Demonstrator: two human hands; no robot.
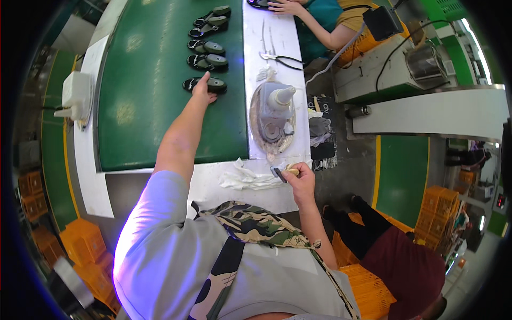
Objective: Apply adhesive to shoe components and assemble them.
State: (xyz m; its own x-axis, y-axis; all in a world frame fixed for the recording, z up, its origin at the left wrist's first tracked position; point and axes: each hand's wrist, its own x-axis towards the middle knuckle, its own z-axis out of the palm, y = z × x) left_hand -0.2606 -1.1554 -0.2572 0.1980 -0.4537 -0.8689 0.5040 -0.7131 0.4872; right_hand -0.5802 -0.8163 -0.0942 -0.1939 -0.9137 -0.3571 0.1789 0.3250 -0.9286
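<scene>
My left hand reaches far out over the green conveyor belt. Its thumb and fingers close round the nearest black sandal, which has a grey insole. Several similar sandals lie in a row beyond it. Close to my body, my right hand pinches a small brush with a light handle and a dark head. Just past that hand, an oval tray on the white ledge carries a bottle with a pointed nozzle and a small round dish.
A crumpled white cloth lies on the near ledge. Pliers with black handles rest farther up. A co-worker's hand touches another shoe at the top. A white bottle stands left of the belt; orange crates are stacked behind.
</scene>
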